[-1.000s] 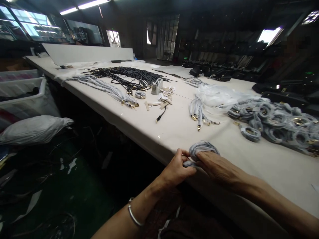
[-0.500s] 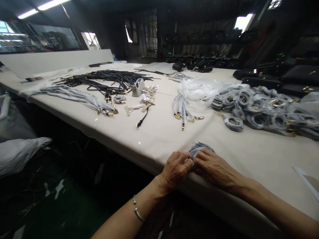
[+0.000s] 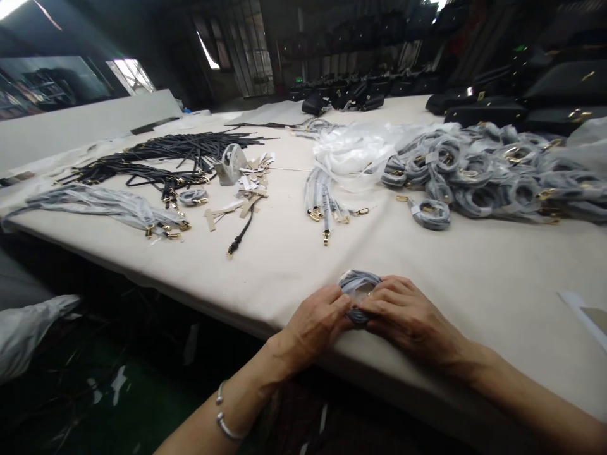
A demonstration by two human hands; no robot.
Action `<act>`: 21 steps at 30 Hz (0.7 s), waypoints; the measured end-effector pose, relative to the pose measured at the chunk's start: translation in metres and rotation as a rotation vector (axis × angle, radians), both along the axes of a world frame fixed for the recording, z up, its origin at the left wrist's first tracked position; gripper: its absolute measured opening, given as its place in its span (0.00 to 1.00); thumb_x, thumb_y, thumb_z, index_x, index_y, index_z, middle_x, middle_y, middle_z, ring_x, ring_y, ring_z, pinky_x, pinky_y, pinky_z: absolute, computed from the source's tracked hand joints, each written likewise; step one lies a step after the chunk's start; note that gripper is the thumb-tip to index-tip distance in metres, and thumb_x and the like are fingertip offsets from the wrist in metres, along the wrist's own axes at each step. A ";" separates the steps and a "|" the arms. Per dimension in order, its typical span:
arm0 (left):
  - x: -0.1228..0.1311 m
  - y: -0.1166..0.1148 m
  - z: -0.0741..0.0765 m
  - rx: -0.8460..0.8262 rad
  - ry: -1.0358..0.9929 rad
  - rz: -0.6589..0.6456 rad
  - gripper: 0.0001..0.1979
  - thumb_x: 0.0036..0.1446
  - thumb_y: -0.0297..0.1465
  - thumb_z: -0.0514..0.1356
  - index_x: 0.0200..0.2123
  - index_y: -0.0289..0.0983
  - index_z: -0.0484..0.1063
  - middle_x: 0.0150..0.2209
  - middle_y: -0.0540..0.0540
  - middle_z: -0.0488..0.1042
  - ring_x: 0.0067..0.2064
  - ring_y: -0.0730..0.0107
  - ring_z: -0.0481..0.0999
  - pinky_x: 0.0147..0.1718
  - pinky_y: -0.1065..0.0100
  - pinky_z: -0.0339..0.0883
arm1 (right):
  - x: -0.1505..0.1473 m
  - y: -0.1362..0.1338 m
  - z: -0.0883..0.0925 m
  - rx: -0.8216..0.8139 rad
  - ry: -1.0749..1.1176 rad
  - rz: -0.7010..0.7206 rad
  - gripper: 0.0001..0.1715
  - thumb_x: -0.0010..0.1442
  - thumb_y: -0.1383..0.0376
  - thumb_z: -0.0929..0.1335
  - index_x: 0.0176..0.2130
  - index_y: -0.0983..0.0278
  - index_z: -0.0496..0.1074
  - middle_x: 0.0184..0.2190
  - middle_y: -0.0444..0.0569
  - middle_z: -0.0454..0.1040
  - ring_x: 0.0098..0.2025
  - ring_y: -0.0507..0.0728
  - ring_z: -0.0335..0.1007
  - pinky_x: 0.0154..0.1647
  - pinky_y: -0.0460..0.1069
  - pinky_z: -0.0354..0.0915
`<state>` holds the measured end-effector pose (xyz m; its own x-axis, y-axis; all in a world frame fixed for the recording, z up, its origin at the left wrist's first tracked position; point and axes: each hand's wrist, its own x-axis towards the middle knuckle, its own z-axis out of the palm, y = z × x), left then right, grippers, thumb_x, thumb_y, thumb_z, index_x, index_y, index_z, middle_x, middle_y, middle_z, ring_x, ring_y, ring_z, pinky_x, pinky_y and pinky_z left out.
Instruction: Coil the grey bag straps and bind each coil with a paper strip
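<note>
Shifted to the coil's side since the earlier frame, our right hand (image 3: 412,321) uncovers the ring of the wrapped strap coil (image 3: 361,277). We hold it clamped between that hand and our left hand (image 3: 318,319), at the near edge of the table (image 3: 265,281). Beyond lie loose wrapped straps (image 3: 326,201); rightward, piled coils (image 3: 474,174).

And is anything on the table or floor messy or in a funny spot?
Yes: white scraps lie on the dark green floor, as if dropped. On the table, one black strap lies apart from the big black bunch, by paper bits. Nothing looks clearly broken.
</note>
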<state>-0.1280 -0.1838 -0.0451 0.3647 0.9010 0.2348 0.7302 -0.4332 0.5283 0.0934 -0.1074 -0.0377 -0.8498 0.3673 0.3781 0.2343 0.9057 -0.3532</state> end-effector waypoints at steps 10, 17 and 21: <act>0.012 0.006 0.020 0.030 0.382 0.112 0.06 0.58 0.23 0.60 0.36 0.38 0.76 0.38 0.44 0.73 0.41 0.56 0.71 0.41 0.58 0.66 | -0.016 -0.002 -0.005 -0.136 0.141 -0.075 0.04 0.61 0.63 0.72 0.38 0.60 0.76 0.33 0.47 0.75 0.40 0.58 0.70 0.52 0.57 0.62; 0.004 0.012 0.013 0.131 0.381 0.034 0.09 0.56 0.21 0.59 0.37 0.39 0.75 0.39 0.44 0.73 0.43 0.55 0.71 0.43 0.57 0.64 | 0.087 -0.037 0.016 -0.150 0.245 -0.527 0.13 0.64 0.61 0.68 0.48 0.59 0.75 0.45 0.50 0.78 0.49 0.58 0.73 0.51 0.52 0.68; 0.004 0.012 0.009 0.148 0.304 0.066 0.10 0.56 0.22 0.57 0.37 0.38 0.75 0.38 0.43 0.73 0.42 0.55 0.70 0.42 0.56 0.63 | 0.208 -0.042 0.033 -0.123 0.066 -1.070 0.13 0.61 0.58 0.67 0.40 0.61 0.79 0.40 0.53 0.81 0.43 0.63 0.77 0.46 0.55 0.68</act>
